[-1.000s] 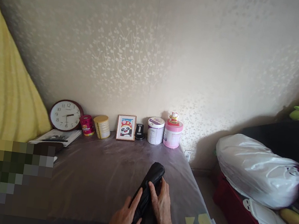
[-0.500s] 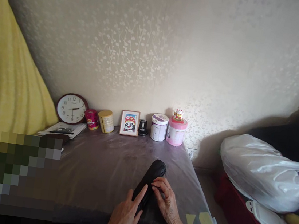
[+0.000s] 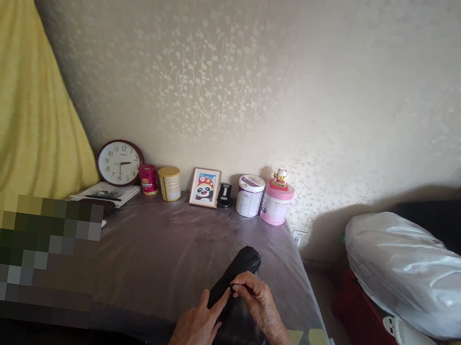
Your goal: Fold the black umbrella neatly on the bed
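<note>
A folded black umbrella (image 3: 243, 264) lies slantwise on the covered table, its wider end pointing away from me. My left hand (image 3: 196, 331) grips the near part from the left, with the index finger stretched along the top and the thumb low on the right side. On the umbrella's right side, my right hand (image 3: 258, 302) has thumb and index finger pinched on dark fabric or a strap; the exact piece is hidden by the fingers. Both fingertips meet close together near the middle of the umbrella. Its near end is covered by my left hand.
Along the wall stand a clock (image 3: 120, 163), a red can (image 3: 148, 179), a yellow-lidded can (image 3: 169, 184), a framed panda picture (image 3: 205, 188), a purple-white tub (image 3: 250, 196) and a pink tub (image 3: 276, 205) bearing a lucky cat figurine (image 3: 281, 177). White plastic bag (image 3: 408, 269) at right.
My right hand has moved slightly towards my left index finger, its fingers now pinched tighter against the umbrella's side. My left hand keeps its hold. The whole view has shifted a little.
</note>
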The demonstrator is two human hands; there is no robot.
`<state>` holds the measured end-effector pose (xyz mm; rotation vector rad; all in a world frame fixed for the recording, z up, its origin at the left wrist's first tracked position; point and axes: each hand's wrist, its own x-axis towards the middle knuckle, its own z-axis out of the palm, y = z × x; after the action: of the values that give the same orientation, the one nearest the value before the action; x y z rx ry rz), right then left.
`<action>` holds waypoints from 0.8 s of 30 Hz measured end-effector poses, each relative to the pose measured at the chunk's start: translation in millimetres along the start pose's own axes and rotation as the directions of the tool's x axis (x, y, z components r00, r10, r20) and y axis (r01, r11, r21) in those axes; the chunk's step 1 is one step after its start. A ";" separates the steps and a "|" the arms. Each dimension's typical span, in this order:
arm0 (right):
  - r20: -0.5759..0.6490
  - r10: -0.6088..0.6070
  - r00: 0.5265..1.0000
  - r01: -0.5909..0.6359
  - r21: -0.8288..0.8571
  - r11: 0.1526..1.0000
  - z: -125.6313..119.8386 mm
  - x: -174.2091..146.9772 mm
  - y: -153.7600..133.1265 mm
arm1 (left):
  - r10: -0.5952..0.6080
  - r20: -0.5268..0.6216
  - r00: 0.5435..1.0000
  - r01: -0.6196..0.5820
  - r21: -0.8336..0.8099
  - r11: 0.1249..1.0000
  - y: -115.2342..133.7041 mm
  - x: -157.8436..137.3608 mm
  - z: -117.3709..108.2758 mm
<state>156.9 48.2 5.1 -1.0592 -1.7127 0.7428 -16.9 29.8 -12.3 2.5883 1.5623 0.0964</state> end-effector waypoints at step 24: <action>-0.159 0.185 0.970 -0.194 -0.044 0.980 -3.9 38.8 9.3 | -0.077 0.074 0.994 0.095 -0.286 0.953 -12.0 -17.6 -7.6</action>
<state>157.0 87.2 14.5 -1.3014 -1.5241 0.7131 -36.5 20.3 -6.2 2.2747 1.5100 0.2172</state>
